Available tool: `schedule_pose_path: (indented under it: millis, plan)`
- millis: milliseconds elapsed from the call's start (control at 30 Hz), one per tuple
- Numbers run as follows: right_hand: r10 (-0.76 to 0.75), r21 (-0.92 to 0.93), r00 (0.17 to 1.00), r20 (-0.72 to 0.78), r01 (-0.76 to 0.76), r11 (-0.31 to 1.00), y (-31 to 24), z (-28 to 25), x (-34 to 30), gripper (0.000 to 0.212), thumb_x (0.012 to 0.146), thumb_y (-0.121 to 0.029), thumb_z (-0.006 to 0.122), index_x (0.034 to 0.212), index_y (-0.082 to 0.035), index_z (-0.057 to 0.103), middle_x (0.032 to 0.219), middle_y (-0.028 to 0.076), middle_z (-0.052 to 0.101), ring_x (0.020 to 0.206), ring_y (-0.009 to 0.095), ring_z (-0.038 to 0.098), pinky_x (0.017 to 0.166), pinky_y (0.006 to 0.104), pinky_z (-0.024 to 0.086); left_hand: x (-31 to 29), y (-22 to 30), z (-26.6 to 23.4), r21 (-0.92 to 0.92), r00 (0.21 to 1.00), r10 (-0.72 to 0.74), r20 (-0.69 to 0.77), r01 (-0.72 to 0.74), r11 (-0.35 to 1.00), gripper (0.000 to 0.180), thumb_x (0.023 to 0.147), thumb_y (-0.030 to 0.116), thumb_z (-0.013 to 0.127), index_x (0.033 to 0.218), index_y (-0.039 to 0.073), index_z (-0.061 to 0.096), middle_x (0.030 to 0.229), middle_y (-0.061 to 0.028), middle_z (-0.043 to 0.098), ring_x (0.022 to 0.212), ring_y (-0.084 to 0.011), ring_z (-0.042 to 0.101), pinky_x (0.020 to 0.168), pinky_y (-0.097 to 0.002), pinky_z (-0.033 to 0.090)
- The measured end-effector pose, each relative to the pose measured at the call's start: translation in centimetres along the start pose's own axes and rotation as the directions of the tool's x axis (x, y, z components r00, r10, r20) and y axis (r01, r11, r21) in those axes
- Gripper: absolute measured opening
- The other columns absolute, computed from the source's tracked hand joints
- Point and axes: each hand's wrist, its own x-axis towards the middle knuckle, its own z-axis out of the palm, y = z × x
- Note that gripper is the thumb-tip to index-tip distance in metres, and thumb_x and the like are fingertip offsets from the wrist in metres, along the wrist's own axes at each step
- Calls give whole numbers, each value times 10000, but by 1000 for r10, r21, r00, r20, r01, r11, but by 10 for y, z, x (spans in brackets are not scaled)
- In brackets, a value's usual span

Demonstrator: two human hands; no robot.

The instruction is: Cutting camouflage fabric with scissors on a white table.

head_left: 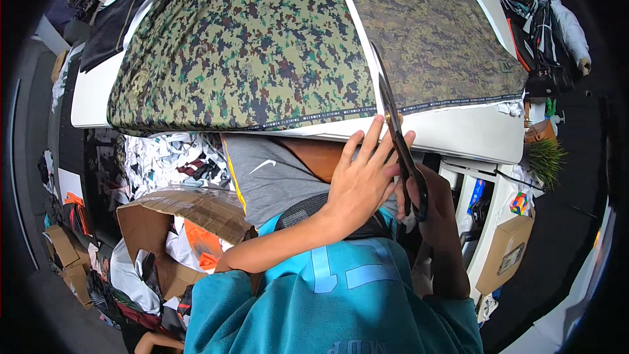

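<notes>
In my right hand (pixel 436 190) is a pair of large black scissors (pixel 401 134), fingers wrapped round the handles. The blades point away from me along the white strip between two camouflage fabrics; how far apart they are I cannot tell. My left hand (pixel 360 177) is stretched out, palm down, fingers apart. Its fingertips reach the table's front edge, close beside the blades. To the left lies the green camouflage fabric (pixel 249 46), with a dark lettered band along its near edge. The brown camouflage fabric (pixel 439 39) lies to the right, with a similar band.
The white table (pixel 458 134) ends just before my body. Below its left side are white scraps (pixel 173 164) and an open cardboard box (pixel 141 223). At right stand white shelving (pixel 452 174), a flat carton (pixel 504 255) and a green plant (pixel 542 160). Cables and bags (pixel 540 19) crowd the far right.
</notes>
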Motion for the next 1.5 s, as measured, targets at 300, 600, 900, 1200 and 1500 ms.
schedule_pose_path:
  millis: [300,600,900,1200,1500]
  plan:
    - [9,-31,999,-40,-10,999,2,1,-4,327,1023,-216,490,1182,53,585,666,31,520,516,86,422,483,221,356,-2,-2,4,-42,1000,-3,23,4,999,755,822,318,559,1516,115,343,1549,-100,328,1450,-306,269,1087,-439,253]
    - [5,-22,1000,1,-5,1000,-2,-1,3,334,1023,-232,494,1172,48,600,674,31,518,522,80,420,488,216,355,-2,1,4,-8,1000,-18,10,18,1000,765,816,321,571,1519,126,342,1576,-98,294,1449,-306,273,1101,-440,244]
    - [21,2,1000,8,-21,1000,-4,-4,9,269,1034,-160,455,1177,3,615,698,18,527,567,85,441,530,221,369,-1,1,-2,-65,1000,-26,4,26,998,707,840,288,562,1499,121,368,1568,-113,321,1438,-300,292,1098,-442,252]
    - [-20,1,999,27,20,1000,1,-4,10,258,1031,-161,464,1155,-5,628,695,12,527,574,85,447,535,219,369,-4,-2,5,-109,1000,4,16,-2,994,565,855,267,549,1390,102,469,1576,-124,306,1433,-326,297,1095,-480,248]
    - [-19,-53,999,28,21,998,1,-10,15,300,1034,-220,461,1137,11,622,687,9,522,582,87,445,538,225,360,-6,-4,11,-157,999,34,27,-29,987,442,871,246,535,1281,83,570,1584,-136,292,1428,-352,301,1091,-518,245]
